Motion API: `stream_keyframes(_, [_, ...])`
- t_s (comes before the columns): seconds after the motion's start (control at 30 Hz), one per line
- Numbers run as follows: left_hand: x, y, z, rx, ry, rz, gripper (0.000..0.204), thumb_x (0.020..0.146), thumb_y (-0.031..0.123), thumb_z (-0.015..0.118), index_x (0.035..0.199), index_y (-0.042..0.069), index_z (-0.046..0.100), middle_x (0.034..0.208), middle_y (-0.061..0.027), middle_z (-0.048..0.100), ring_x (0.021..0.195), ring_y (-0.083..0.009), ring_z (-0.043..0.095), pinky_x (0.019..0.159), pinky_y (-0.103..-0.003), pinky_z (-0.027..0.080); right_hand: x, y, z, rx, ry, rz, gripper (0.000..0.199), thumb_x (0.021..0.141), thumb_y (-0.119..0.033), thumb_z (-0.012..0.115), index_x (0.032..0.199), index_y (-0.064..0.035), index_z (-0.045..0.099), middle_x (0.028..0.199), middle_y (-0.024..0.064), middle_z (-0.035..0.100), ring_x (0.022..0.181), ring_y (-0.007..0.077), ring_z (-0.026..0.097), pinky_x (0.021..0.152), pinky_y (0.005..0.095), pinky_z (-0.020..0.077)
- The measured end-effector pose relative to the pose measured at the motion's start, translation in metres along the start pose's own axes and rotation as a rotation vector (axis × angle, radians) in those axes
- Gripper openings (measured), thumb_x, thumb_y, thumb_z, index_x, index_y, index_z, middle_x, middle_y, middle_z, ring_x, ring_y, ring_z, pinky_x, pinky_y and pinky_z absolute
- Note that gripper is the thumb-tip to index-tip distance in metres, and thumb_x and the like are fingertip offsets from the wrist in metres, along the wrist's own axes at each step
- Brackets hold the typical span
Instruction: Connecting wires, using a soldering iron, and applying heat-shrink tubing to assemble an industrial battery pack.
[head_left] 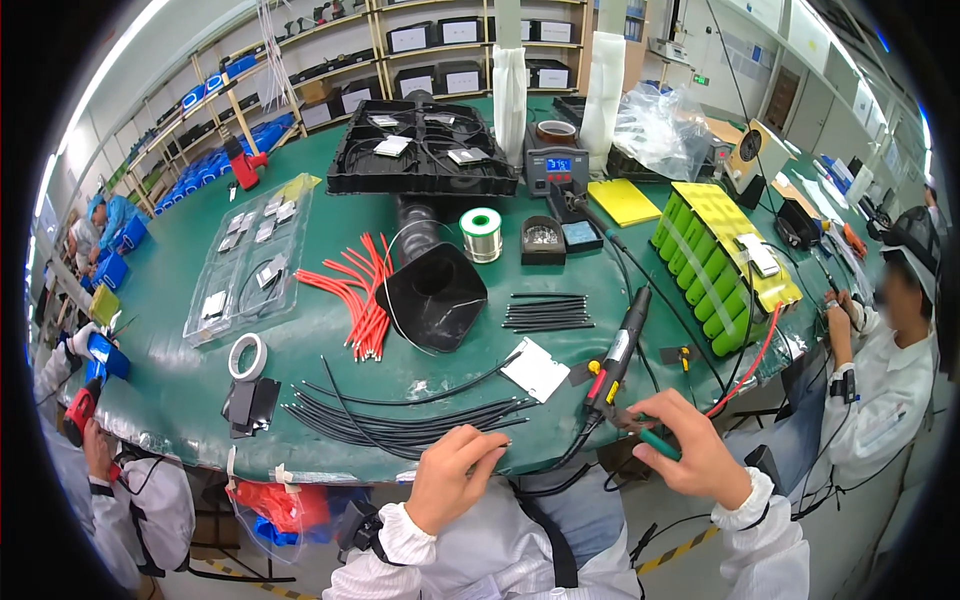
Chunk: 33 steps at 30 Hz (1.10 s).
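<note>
My right hand [692,445] grips green-handled pliers [650,436] near the table's front edge, its jaws by the end of a red wire [745,372] that runs up to a green battery pack [720,265]. My left hand [452,475] rests curled on the table edge, fingertips touching a bundle of black wires [400,415]. A soldering iron [620,350] with a black handle lies just above my right hand, next to a small white card [535,368].
Red wires [360,295], a black funnel-shaped duct [435,290], a solder spool [481,233], a soldering station [556,170], a tape roll [247,356], black trays [420,150] and a clear tray [250,255] lie on the green table [160,330]. Other workers sit left and right.
</note>
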<state>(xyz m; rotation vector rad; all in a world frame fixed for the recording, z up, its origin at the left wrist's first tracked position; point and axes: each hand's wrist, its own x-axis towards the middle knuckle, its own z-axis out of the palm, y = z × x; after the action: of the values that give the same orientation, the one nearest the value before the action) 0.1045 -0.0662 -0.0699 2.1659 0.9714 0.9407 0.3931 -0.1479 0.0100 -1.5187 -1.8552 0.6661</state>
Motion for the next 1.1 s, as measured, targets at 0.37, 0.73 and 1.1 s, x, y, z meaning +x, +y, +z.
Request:
stream_keyframes(0.37, [0.005,0.003,0.015,-0.115,-0.061,0.019,0.022,0.073,-0.003,0.074,0.094,0.004,0.075,0.075,-0.0076,0.066,0.058,-0.0192,0.06,0.052,-0.029,0.045,0.024,0.008,0.023,-0.562,-0.075,-0.285,0.046,0.065,-0.015,0.077,0.108,-0.0109,0.063,0.097,0.0031,0.057,0.086,0.0235,0.053,0.072,0.0365,0.0416])
stream_keyframes(0.73, [0.006,-0.015,0.031,-0.177,-0.125,0.073,0.019,0.075,0.008,0.076,0.094,0.008,0.073,0.064,-0.0018,0.055,0.05,-0.0177,0.051,0.048,-0.031,0.039,0.032,0.028,0.024,-0.626,-0.215,-0.32,0.055,0.054,-0.019,0.08,0.107,-0.0156,0.066,0.095,-0.0004,0.057,0.079,0.0192,0.053,0.064,0.0336,0.0408])
stream_keyframes(1.1, [0.0,-0.021,0.027,-0.226,-0.109,0.077,0.023,0.071,0.006,0.077,0.093,0.008,0.073,0.066,-0.0009,0.056,0.051,-0.018,0.053,0.048,-0.031,0.039,0.043,0.019,0.024,-0.575,-0.306,-0.283,0.064,0.046,-0.02,0.084,0.108,-0.0165,0.067,0.096,-0.0002,0.058,0.08,0.0203,0.053,0.064,0.0342,0.0407])
